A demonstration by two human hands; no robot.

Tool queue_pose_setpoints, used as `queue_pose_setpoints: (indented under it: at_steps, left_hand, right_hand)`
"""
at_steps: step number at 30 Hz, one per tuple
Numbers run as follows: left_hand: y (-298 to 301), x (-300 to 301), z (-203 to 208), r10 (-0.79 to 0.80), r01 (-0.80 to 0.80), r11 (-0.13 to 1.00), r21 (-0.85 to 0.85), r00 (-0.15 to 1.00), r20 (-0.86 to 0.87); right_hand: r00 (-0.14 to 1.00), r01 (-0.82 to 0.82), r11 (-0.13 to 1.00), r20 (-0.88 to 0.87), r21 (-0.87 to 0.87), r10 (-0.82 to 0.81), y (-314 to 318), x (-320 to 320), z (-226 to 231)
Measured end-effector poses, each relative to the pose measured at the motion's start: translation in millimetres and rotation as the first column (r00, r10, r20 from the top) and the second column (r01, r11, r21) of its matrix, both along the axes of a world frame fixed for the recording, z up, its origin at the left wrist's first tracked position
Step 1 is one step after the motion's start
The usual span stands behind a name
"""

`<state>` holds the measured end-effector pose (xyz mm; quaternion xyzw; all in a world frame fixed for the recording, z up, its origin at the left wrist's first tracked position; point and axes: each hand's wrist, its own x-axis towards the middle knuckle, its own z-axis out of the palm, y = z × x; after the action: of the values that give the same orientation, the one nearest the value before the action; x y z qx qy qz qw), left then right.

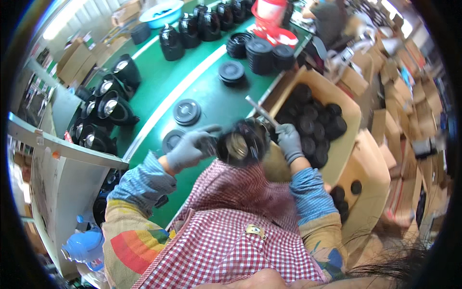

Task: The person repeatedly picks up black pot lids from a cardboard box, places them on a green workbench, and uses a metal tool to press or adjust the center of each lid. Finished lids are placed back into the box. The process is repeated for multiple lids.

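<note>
My left hand [189, 149], in a grey glove, is closed on the handle of a black jug [239, 146]. The jug is tilted in front of my apron, with its shiny metallic inside partly showing. In my right gloved hand [289, 141] is a grey metal rod-like tool [261, 111], pointing up and left, its far end beyond the jug. Whether the tool touches the jug I cannot tell. Beside my left hand lie flat black round lids [186, 111] on the green table [159, 79].
Black jugs [113, 103] lie at the left; others [171, 42] stand at the back. Stacked black lids [260, 54] sit near a red bucket [269, 10]. A tan tub [350, 113] of black round parts stands at my right. A blue bottle [84, 245] is lower left.
</note>
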<state>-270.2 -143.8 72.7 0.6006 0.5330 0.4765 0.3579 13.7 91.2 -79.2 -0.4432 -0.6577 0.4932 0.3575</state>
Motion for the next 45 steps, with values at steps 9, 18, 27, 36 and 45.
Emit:
queue_pose_setpoints:
  at_steps: [9,18,27,36,45]
  left_hand:
    - [123,-220,-67,0.55,-0.561,0.803,-0.201,0.566,0.615]
    - [315,-276,-116,0.802,-0.919,0.323,-0.227,0.138,0.582]
    - [263,-361,-102,0.954,-0.95,0.217,0.223,0.159,-0.252]
    - [113,-441,-42,0.386,-0.827,0.152,0.542,-0.455,-0.802]
    - [81,-243,63,0.711,-0.338,0.685,0.645,0.118,-0.694]
  right_hand:
    - [0.883,-0.219,0.954,0.457,0.205,0.105,-28,-165,-11]
    - [0.963,-0.101,0.981,0.265,0.166,0.054,-32,-6,4]
    - [0.952,-0.025,0.994,0.3,-0.104,0.055,-74,79,8]
    - [0.991,0.119,0.948,0.087,-0.294,-0.097,-106,102,-6]
    - [0.991,-0.034,0.996,0.129,-0.083,0.045,-108,98,60]
